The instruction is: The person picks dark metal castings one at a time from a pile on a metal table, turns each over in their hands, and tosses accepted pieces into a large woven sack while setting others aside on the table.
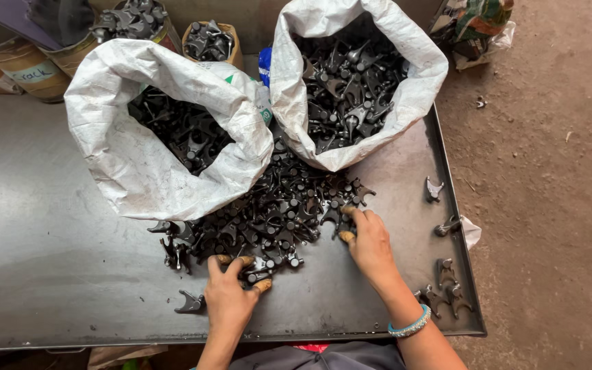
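Note:
A heap of small dark metal forked parts (pixel 268 212) lies in the middle of a dark steel tray table (pixel 49 240). My left hand (pixel 231 294) rests on the heap's near edge, fingers spread over a few pieces. My right hand (pixel 368 243) reaches into the heap's right side, fingertips curled on a part; a blue bangle (pixel 410 325) circles that wrist. One loose part (pixel 190 302) lies just left of my left hand.
Two white woven sacks (pixel 138 157) (pixel 419 75) full of the same parts stand at the back. Several loose parts (pixel 447 288) lie along the tray's right rim. Tins with parts (pixel 207 41) sit behind. Dirt floor (pixel 549 192) is to the right.

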